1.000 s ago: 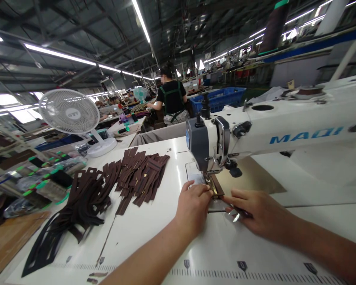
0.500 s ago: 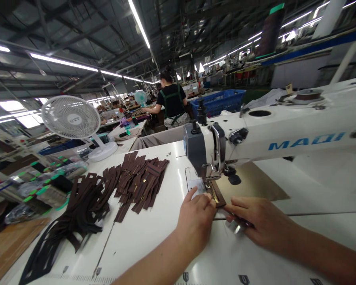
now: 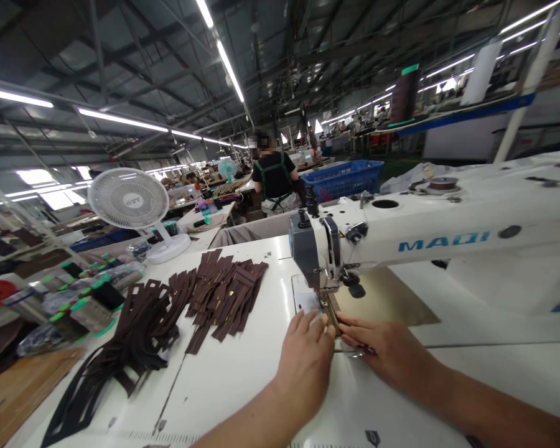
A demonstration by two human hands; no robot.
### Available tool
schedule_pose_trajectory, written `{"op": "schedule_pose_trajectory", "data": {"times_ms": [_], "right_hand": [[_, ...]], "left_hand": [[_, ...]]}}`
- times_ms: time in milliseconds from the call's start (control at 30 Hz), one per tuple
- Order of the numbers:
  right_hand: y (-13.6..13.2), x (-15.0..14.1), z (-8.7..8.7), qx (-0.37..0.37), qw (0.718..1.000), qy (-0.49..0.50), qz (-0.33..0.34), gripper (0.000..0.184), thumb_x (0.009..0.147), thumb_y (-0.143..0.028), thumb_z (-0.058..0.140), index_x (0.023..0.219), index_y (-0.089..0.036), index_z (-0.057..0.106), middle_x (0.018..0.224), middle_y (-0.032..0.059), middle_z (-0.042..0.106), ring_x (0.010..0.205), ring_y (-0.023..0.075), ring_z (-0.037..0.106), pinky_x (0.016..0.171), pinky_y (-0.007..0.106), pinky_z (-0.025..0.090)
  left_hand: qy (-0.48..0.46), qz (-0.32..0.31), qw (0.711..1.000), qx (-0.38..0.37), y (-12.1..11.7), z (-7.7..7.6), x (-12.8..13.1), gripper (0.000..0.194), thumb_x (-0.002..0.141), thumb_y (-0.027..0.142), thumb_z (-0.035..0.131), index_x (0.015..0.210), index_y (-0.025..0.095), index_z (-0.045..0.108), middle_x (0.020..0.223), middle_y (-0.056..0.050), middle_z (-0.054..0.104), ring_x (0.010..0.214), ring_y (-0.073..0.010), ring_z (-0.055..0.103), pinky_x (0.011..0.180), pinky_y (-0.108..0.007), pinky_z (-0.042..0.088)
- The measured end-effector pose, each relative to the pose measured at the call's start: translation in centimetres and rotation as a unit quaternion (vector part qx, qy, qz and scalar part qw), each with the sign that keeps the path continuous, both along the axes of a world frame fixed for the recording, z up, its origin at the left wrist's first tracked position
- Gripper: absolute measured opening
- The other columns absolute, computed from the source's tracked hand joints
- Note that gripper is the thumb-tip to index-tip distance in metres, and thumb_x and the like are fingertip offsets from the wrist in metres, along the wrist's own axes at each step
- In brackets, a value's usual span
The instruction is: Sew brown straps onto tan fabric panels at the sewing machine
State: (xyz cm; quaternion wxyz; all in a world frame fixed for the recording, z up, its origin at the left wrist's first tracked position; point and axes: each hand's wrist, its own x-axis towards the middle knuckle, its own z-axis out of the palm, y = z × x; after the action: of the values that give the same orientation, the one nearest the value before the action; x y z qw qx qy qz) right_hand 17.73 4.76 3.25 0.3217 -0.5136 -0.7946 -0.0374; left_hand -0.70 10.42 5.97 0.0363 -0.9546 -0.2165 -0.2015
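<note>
A short brown zipper piece (image 3: 331, 318) with metal teeth lies under the presser foot of the white sewing machine (image 3: 443, 239). My left hand (image 3: 305, 361) has its fingertips on the zipper's left side, thumb close to its near end, closed on it. My right hand (image 3: 388, 352) is curled, with its index fingertip touching the right edge of the zipper. Beneath its fingers shows a small shiny metal tool (image 3: 357, 354), mostly hidden, whose kind I cannot make out. The needle area sits just beyond both hands' fingertips.
Left of the machine lie a pile of brown zipper pieces (image 3: 226, 292) and a bundle of dark strips (image 3: 128, 339). Thread spools (image 3: 91, 316) and a white fan (image 3: 129, 199) stand farther left. Ahead are a blue basket (image 3: 348, 177) and a seated person (image 3: 276, 177).
My right hand has moved in against the zipper's right edge, its metal tool now more tucked under. The zipper sits straighter under the foot. My view has shifted slightly right and up.
</note>
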Motion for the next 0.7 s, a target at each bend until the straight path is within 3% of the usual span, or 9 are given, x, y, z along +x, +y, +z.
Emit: {"op": "schedule_pose_trajectory", "data": {"times_ms": [67, 367, 500, 700], "right_hand": [[0.1, 0.0, -0.1, -0.001, 1.000, -0.002, -0.002, 0.032, 0.090, -0.012, 0.039, 0.098, -0.014, 0.069, 0.112, 0.0148, 0.063, 0.099, 0.0249, 0.063, 0.082, 0.039, 0.055], [1.3, 0.1, 0.1, -0.020, 0.999, 0.005, -0.025, 0.029, 0.084, -0.008, 0.042, 0.086, -0.018, 0.069, 0.114, 0.0105, 0.064, 0.096, 0.0234, 0.065, 0.081, 0.035, 0.055], [2.6, 0.5, 0.1, -0.033, 0.999, -0.005, -0.037, 0.025, 0.085, -0.011, 0.045, 0.088, -0.017, 0.070, 0.114, 0.0115, 0.064, 0.095, 0.0234, 0.065, 0.082, 0.033, 0.055], [3.6, 1.0, -0.5, -0.019, 0.998, 0.003, -0.059, 0.024, 0.082, -0.011, 0.052, 0.092, -0.021, 0.070, 0.097, 0.0067, 0.070, 0.087, 0.0218, 0.067, 0.078, 0.028, 0.055]], "left_hand": [[-0.003, 0.014, 1.000, 0.005, -0.2, -0.2, 0.0, 0.029, 0.083, 0.012, 0.053, 0.112, 0.016, 0.056, 0.114, -0.011, 0.061, 0.112, -0.0263, 0.052, 0.098, -0.045, 0.044], [-0.010, -0.009, 1.000, -0.018, 1.1, 0.5, 1.0, 0.018, 0.086, 0.013, 0.049, 0.103, 0.015, 0.057, 0.100, -0.009, 0.062, 0.097, -0.0231, 0.056, 0.088, -0.041, 0.050], [0.001, 0.005, 0.998, -0.057, 2.1, 0.6, 1.4, 0.022, 0.085, 0.015, 0.053, 0.106, 0.014, 0.056, 0.102, -0.009, 0.061, 0.100, -0.0245, 0.056, 0.089, -0.042, 0.050], [-0.017, 0.004, 0.995, -0.097, 2.6, 0.4, 1.4, 0.020, 0.084, 0.015, 0.053, 0.103, 0.014, 0.058, 0.106, -0.010, 0.061, 0.101, -0.0258, 0.056, 0.090, -0.044, 0.049]]}}
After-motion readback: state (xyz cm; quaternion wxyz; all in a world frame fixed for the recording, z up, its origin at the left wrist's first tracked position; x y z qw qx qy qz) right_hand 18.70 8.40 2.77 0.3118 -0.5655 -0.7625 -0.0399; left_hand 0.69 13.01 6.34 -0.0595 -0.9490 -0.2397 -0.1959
